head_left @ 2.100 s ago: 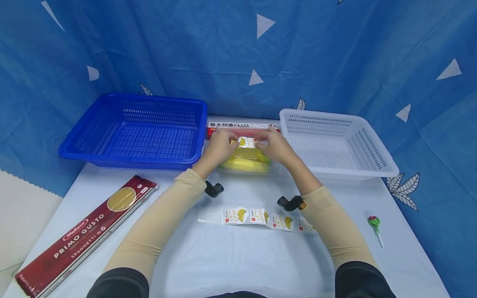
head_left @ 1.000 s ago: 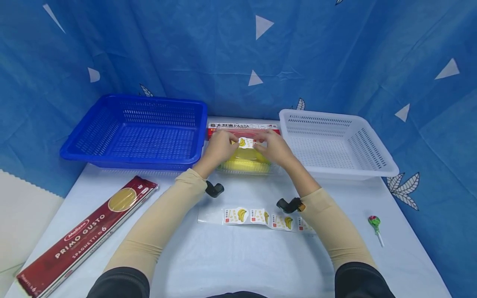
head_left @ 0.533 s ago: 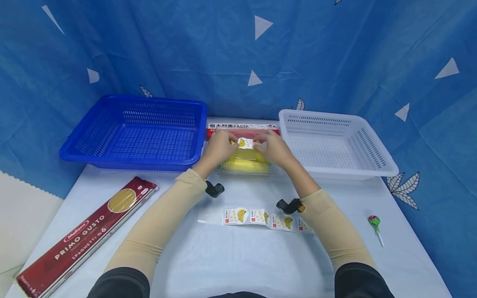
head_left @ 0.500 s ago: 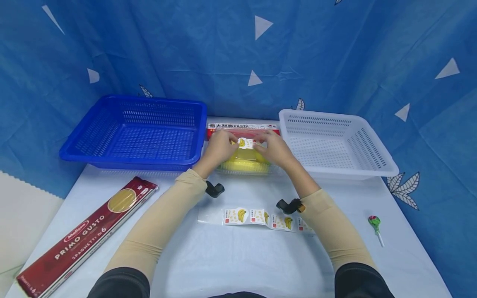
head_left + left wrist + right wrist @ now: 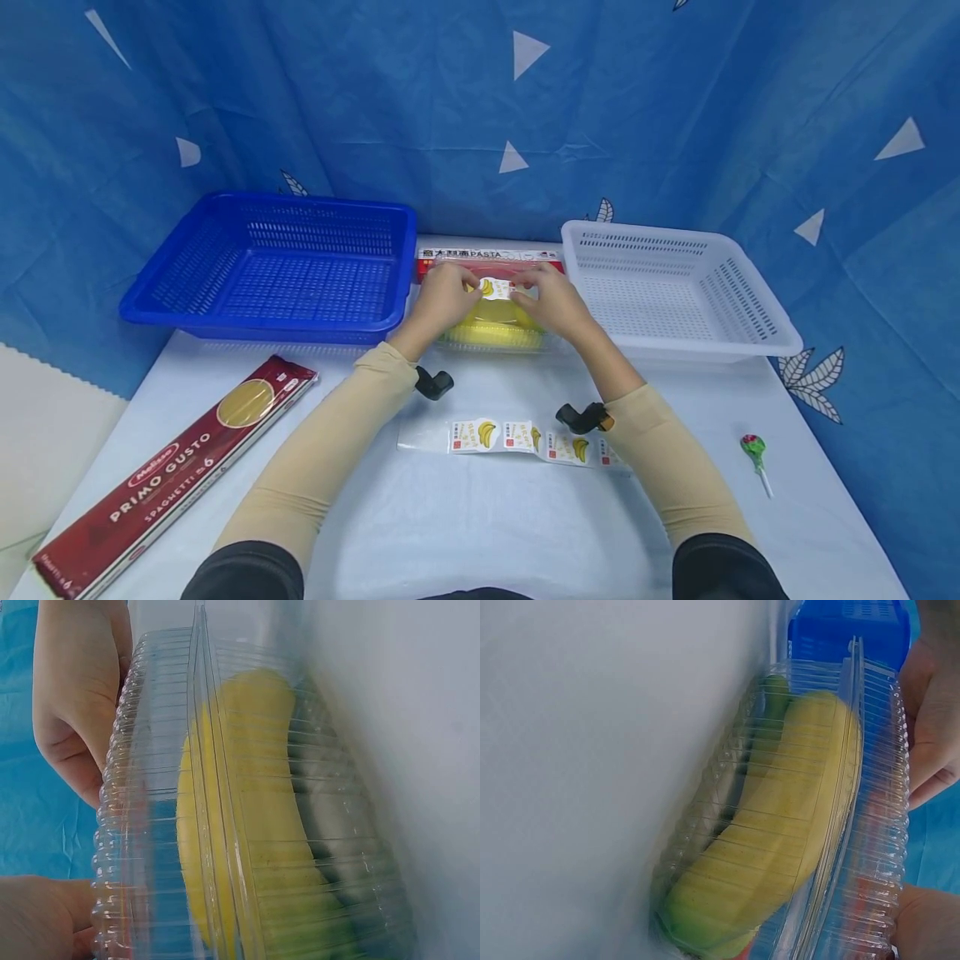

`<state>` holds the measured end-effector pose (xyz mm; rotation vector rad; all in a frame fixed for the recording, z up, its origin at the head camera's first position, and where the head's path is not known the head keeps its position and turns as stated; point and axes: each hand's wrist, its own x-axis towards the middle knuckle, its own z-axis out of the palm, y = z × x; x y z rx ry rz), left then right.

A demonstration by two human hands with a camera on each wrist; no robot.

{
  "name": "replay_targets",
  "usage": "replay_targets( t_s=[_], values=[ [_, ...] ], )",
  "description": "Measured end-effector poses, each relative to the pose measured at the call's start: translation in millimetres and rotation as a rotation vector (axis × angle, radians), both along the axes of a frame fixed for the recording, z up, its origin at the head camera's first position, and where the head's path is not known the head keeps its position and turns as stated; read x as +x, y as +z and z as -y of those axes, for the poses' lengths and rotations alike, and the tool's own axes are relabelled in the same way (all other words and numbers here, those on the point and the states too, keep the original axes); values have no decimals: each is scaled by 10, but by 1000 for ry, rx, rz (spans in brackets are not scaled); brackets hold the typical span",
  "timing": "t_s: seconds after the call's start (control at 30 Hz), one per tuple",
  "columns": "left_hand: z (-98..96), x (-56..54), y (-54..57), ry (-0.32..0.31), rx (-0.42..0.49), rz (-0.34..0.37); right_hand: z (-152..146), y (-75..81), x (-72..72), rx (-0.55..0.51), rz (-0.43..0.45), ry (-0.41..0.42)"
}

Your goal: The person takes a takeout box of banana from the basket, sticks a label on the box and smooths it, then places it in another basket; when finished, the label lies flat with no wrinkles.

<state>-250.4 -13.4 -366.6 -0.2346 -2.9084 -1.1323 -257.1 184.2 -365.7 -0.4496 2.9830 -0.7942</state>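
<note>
A clear plastic clamshell box (image 5: 553,342) holds yellow bananas (image 5: 491,333) with green tips, and a white banana sticker (image 5: 497,288) lies on its lid. My left hand (image 5: 444,293) touches the sticker's left end with the thumb, its fingers bent over the lid. At the right end, my right hand (image 5: 551,298) does the same, with thumb and forefinger apart. The left wrist view shows a banana (image 5: 259,802) through the ribbed wall; my right hand (image 5: 75,690) rests along the lid's edge. My left hand (image 5: 934,720) leans on the lid in the right wrist view.
A blue basket (image 5: 270,321) stands left, a white basket (image 5: 765,346) right. A red pasta pack (image 5: 555,258) is behind the box. Nearer are a strip of banana stickers (image 5: 517,437), a spaghetti pack (image 5: 180,467) at left and a lollipop (image 5: 753,450) at right.
Both hands stay at the sticker's ends on the lid. Compared with two seconds ago, the right hand has shifted very slightly; otherwise the things stand as before.
</note>
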Motion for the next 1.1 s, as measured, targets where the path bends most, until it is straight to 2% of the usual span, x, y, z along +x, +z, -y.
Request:
replay_targets(
  t_s=[0.47,0.77,1.1],
  values=[
    [-14,1,-17,19,1,0,-4,-1,10,-4,6,-3],
    [-23,4,-7,36,8,32,-8,2,8,0,1,0],
    [-17,5,-23,26,3,9,-11,12,22,1,13,-12]
  ],
)
